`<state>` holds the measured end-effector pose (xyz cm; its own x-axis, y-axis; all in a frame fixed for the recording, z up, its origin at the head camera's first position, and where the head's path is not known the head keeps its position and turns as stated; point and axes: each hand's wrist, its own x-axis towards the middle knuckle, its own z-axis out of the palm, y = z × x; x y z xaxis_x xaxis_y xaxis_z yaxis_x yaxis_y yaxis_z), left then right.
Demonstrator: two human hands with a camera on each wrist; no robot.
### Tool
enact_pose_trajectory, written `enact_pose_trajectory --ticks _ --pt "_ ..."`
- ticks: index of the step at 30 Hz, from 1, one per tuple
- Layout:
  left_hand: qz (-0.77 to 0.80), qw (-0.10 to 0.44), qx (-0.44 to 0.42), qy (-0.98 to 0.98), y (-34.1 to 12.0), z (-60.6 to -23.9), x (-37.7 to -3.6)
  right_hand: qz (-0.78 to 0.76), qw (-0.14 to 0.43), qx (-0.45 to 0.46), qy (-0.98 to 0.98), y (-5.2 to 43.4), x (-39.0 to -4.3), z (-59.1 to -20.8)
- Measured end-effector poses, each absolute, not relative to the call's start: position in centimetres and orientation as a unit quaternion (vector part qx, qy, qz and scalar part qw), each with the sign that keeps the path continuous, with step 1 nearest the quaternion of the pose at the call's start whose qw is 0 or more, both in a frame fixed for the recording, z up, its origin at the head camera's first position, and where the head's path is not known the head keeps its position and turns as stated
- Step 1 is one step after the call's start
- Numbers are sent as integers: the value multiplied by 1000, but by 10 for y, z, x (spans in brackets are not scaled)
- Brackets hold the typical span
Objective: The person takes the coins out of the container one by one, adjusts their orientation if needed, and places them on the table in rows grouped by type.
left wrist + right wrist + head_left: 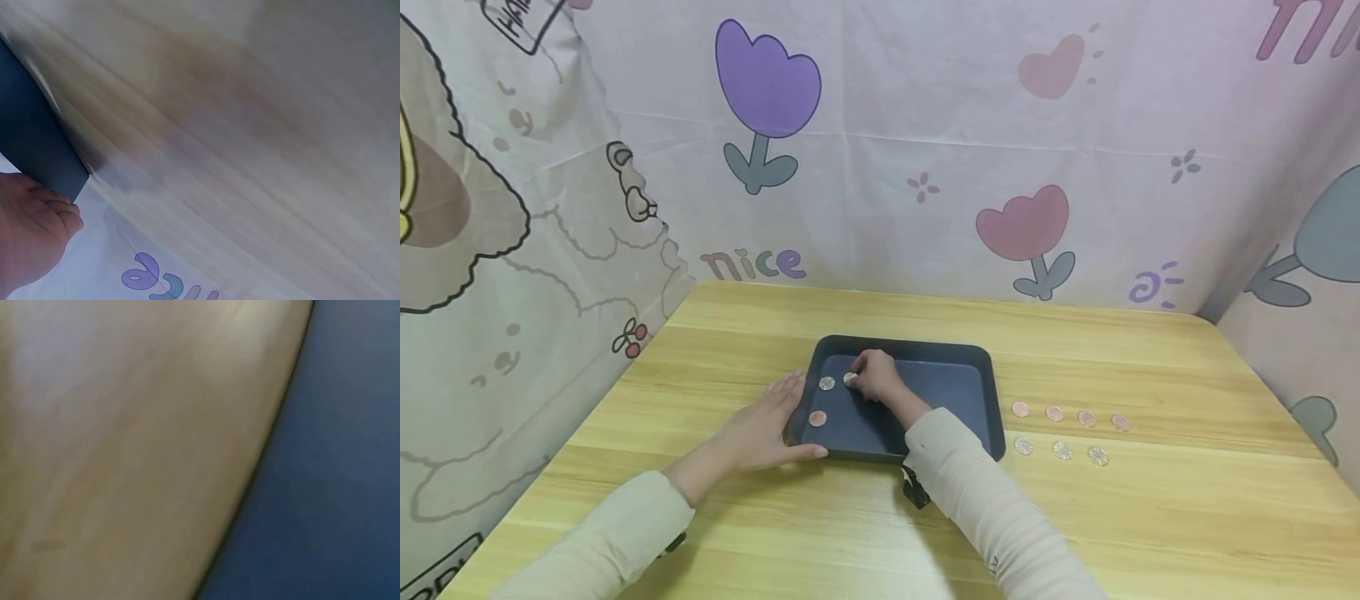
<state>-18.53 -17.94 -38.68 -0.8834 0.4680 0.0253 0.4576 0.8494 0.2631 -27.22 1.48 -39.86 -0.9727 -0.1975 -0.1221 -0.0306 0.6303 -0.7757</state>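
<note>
A dark blue tray lies on the wooden table. Inside its left part lie a silver coin and a copper coin. My right hand reaches into the tray with curled fingers pinching another silver coin at the tray floor. My left hand lies flat against the tray's left rim, fingers straight, thumb along the front edge. In the left wrist view the left hand touches the tray corner. The right wrist view shows only tray floor and blurred table.
To the right of the tray lie two rows of coins on the table: several copper ones behind and three silver ones in front. Patterned fabric walls enclose the table at the back and sides.
</note>
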Motion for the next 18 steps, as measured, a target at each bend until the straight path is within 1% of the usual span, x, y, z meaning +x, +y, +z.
enact_pose_trajectory --ticks 5,10,18 --pt "132 16 242 961 -180 -389 -186 -400 83 -62 911 13 -271 -399" --pt "132 12 243 961 -180 -390 -186 -405 80 -51 909 14 -268 -399" --pt "132 15 241 961 -179 -388 -184 -438 116 -26 891 25 -258 -393"
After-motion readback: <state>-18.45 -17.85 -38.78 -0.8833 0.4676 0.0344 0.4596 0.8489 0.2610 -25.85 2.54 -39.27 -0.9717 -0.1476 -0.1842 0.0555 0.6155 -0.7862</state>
